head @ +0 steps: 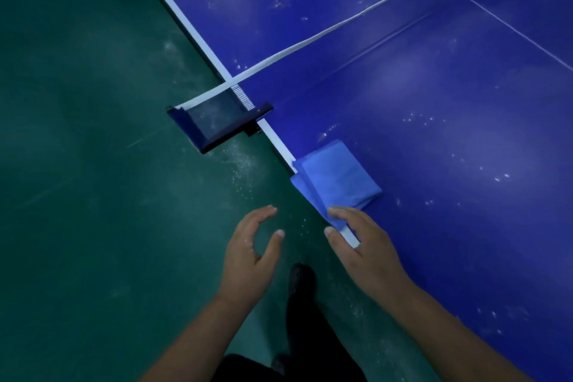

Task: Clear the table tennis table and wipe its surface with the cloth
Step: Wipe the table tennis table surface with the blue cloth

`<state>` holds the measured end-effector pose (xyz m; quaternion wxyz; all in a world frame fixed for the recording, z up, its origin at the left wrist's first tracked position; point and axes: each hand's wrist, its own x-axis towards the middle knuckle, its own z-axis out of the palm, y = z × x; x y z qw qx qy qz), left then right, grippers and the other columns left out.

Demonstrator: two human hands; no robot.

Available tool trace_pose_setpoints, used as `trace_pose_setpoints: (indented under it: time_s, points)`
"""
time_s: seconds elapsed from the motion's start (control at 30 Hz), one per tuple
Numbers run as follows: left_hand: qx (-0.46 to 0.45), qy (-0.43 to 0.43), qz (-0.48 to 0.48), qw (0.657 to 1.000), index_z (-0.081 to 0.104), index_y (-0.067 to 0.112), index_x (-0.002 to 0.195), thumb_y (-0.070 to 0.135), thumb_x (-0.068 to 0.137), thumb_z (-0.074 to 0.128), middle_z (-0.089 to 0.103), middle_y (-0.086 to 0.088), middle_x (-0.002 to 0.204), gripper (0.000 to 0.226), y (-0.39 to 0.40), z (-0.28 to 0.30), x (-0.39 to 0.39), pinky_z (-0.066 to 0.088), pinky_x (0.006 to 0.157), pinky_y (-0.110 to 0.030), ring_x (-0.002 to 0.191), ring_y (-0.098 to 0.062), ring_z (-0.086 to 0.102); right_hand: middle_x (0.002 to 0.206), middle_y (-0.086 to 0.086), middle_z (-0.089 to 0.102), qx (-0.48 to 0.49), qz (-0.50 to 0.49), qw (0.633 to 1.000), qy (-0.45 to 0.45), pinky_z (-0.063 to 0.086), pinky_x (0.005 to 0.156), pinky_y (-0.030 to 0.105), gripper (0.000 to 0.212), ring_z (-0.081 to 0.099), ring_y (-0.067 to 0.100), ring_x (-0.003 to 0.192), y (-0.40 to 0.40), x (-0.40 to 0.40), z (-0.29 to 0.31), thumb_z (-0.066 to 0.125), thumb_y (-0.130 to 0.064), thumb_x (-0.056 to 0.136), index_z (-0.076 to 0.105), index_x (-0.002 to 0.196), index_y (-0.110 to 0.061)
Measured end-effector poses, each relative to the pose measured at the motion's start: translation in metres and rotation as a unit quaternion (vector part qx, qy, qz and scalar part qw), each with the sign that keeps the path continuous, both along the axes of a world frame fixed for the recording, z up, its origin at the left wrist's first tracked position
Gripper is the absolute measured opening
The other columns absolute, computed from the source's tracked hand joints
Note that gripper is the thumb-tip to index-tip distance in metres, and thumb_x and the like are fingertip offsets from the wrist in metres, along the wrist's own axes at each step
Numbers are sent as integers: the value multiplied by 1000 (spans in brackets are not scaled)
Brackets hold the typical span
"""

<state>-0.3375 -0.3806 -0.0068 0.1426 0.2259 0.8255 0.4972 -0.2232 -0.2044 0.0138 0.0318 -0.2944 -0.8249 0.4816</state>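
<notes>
At the side edge of the worktop [418, 108], near the net post, we record the following.

Item one: a blue cloth [336, 178], folded into a rough rectangle, lying on the blue surface just beside the white edge line [183, 20]. One corner of it overhangs the rim toward the floor, and a loose flap at its near end runs down to our right hand.

Item two: our right hand [364, 246], reaching in over the rim. Its fingers [347, 214] are curled, with forefinger and thumb pinching the near flap of the cloth at the very edge of the worktop.

Item three: our left hand [248, 253], held over the floor, well apart from the cloth. Its fingers are loosely curved into an open C and grip nothing.

Item four: the net [341, 25], its white top band stretching away diagonally across the worktop to the upper right.

Item five: a dark blue net clamp [214, 124], fixed to the rim and projecting out over the floor, a little way beyond the cloth.

Item six: pale specks and smudges scattered over the blue surface, densest near the net and along the right side.

Item seven: a green floor [86, 164], dusted with light specks beside the rim.

Item eight: a dark trouser leg and shoe [302, 281] of ours, seen between the two forearms.
</notes>
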Motion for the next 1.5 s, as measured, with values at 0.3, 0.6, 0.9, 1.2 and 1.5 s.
trace_pose_setpoints:
  time_s: [0.3, 0.6, 0.9, 1.2, 1.5]
  points:
    - [-77, 149, -151, 974, 59, 7, 132, 32, 97, 47, 48, -8, 146, 45, 91, -66, -137, 26, 119, -39, 140, -23, 38, 161, 4, 31, 329, 85, 930, -137, 22, 118, 53, 59, 21, 30, 150, 55, -97, -105, 27, -46, 103, 42, 150, -15]
    - [-259, 251, -261, 895, 23, 12, 156, 53, 103, 18, 15, -13, 164, 67, 107, -121, -202, -5, 123, -40, 153, -28, 4, 162, 7, 26, 361, -36, 895, -260, 18, 119, 55, 63, 22, 34, 150, 104, -68, -119, 13, -46, 105, 32, 154, -12]
    - [-270, 301, -286, 869, 21, 12, 156, 53, 103, 17, 19, -12, 164, 67, 103, -119, -214, 0, 123, -46, 153, -26, 7, 161, 9, 31, 417, -75, 878, -221, 25, 116, 58, 62, 27, 37, 147, 142, -174, -127, 18, -42, 102, 35, 153, -12]
    - [-233, 307, -215, 897, 33, 1, 151, 44, 102, 26, 28, -20, 159, 66, 93, -111, -217, 8, 123, -47, 150, -34, 19, 164, 9, 22, 402, -61, 876, -260, 21, 116, 57, 71, 19, 40, 149, 260, -156, -122, 5, -53, 100, 26, 157, -16]
    - [-244, 311, -163, 904, 38, 2, 150, 39, 100, 34, 40, -22, 151, 62, 85, -102, -214, 27, 115, -49, 133, -42, 43, 163, 4, 25, 434, 226, 864, -118, 12, 120, 55, 57, 18, 36, 150, 115, -190, -122, 23, -46, 104, 26, 156, -23]
